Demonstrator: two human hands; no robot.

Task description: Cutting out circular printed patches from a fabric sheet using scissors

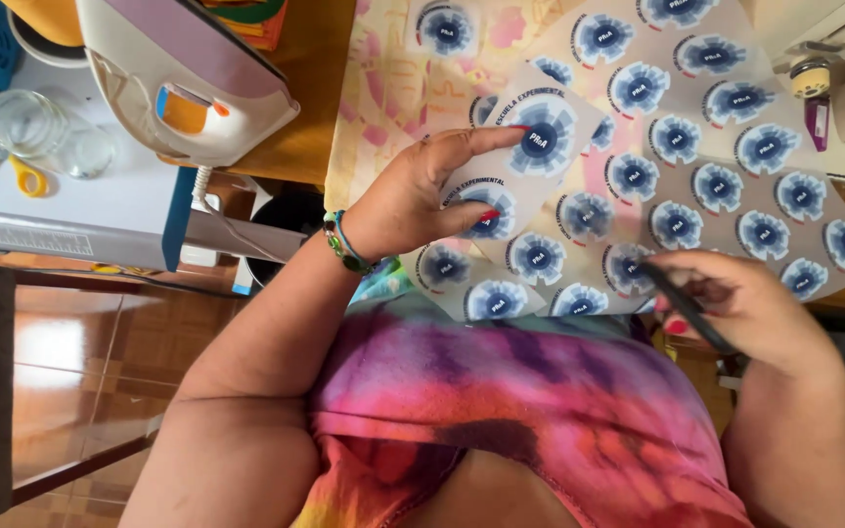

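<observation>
Left hand (405, 196) pinches cut sticker piece (525, 156). Right hand (745, 303) grips dark tool (685, 308). Tool may rip sticker sheet (726, 137) below; piece may slip.

- A small cut piece of sheet (525, 147) with two round blue-and-white emblems, held tilted above the table, overlapping the larger sheet.
- A large pale sheet (726, 137) printed with rows of the same emblems, lying flat.
- Dark scissors (687, 308), angled diagonally at the sheet's near edge.
</observation>
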